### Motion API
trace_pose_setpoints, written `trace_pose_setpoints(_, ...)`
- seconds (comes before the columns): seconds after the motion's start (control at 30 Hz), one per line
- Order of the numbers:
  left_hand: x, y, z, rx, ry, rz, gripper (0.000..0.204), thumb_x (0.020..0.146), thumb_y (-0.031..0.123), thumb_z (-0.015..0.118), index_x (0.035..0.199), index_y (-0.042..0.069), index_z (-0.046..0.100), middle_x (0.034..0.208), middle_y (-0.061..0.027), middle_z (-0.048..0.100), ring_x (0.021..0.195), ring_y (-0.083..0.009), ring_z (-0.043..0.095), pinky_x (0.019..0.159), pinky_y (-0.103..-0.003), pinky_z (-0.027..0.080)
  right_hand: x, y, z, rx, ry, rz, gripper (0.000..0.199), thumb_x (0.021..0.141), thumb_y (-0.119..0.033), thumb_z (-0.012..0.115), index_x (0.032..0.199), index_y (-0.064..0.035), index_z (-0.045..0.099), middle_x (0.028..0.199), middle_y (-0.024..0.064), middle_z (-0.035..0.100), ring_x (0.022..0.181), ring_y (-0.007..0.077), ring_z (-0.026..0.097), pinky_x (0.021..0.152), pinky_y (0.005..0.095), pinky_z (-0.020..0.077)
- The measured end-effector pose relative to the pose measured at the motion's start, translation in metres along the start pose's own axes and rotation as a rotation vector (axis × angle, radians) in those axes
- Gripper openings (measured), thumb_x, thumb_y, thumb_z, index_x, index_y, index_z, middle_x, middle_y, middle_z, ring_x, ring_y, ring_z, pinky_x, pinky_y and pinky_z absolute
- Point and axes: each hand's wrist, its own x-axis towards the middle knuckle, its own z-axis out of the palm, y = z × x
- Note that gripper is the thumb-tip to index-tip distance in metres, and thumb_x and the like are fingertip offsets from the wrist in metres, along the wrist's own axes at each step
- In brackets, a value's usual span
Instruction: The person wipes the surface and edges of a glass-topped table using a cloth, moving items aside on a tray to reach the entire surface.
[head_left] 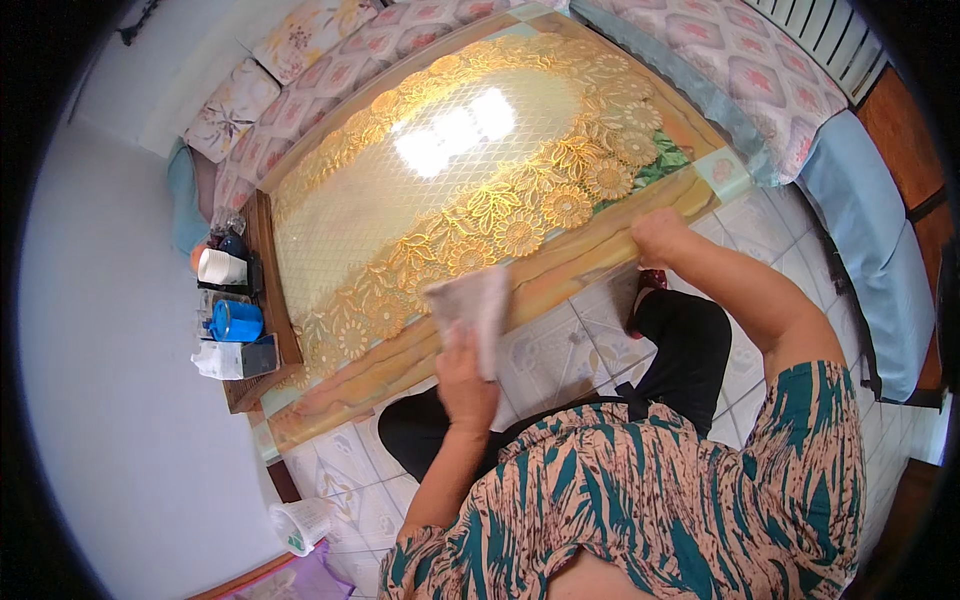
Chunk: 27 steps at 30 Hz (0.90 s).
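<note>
My left hand (pixel 466 385) grips a light greyish-pink cloth (pixel 472 303), slightly blurred, at the near edge of a low table (pixel 560 285). The table has a marbled tan border. A clear, glossy cover with a gold flower pattern (pixel 520 233) lies on its top and reflects bright light. My right hand (pixel 660 236) is closed on the table's near right edge, its fingers mostly hidden. Whether it holds anything there does not show.
A wooden tray (pixel 284 330) at the table's left end holds white paper cups (pixel 222 267), a blue mug (pixel 237 321) and a tissue box (pixel 257 357). Sofas with patterned covers (pixel 690 50) border the far and right sides. A white wastebasket (pixel 300 525) stands on the tiled floor at lower left.
</note>
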Motion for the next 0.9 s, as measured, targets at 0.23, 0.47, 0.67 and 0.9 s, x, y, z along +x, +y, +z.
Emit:
trace_pose_setpoints(0.23, 0.06, 0.007, 0.035, -0.127, 0.025, 0.233, 0.059, 0.069, -0.001, 0.06, 0.127, 0.008, 0.053, 0.136, -0.0136, 0.048, 0.098, -0.0364, 0.053, 0.088, -0.041, 0.043, 0.0, 0.006, 0.011, 0.04, 0.133, -0.048, 0.036, 0.061, -0.036, 0.077, 0.081, -0.0075, 0.07, 0.081, 0.0102, 0.068, 0.079, 0.0285, 0.067, 0.065, 0.0402, 0.0533)
trace_pose_setpoints(0.47, 0.131, -0.109, 0.025, 0.114, 0.178, -0.22, 0.044, 0.079, 0.01, 0.055, 0.123, 0.005, 0.057, 0.132, -0.0153, 0.051, 0.111, -0.0375, 0.053, 0.094, -0.043, 0.043, 0.002, 0.001, -0.002, 0.092, -0.039, 0.014, 0.028, 0.065, -0.029, 0.075, 0.085, -0.0094, 0.072, 0.088, 0.006, 0.069, 0.085, 0.0251, 0.067, 0.067, 0.0384, 0.0524)
trace_pose_setpoints(0.67, 0.197, -0.084, 0.053, 0.393, 0.07, -0.173, 0.038, 0.077, 0.011, 0.054, 0.115, 0.004, 0.058, 0.118, -0.0166, 0.058, 0.102, -0.0395, 0.056, 0.087, -0.045, 0.046, 0.001, -0.001, 0.005, 0.054, 0.017, 0.015, 0.022, 0.067, -0.022, 0.072, 0.087, -0.0117, 0.072, 0.09, 0.0055, 0.069, 0.087, 0.0246, 0.067, 0.067, 0.0378, 0.0523)
trace_pose_setpoints(0.9, 0.198, 0.103, 0.088, -0.057, -0.167, 0.259, 0.055, 0.071, 0.008, 0.062, 0.125, 0.013, 0.055, 0.127, -0.0097, 0.053, 0.093, -0.0334, 0.053, 0.08, -0.04, 0.05, -0.002, -0.005, 0.005, 0.055, 0.061, 0.034, 0.023, 0.068, -0.022, 0.072, 0.089, -0.0123, 0.072, 0.093, 0.0041, 0.069, 0.087, 0.0223, 0.067, 0.068, 0.0363, 0.0528)
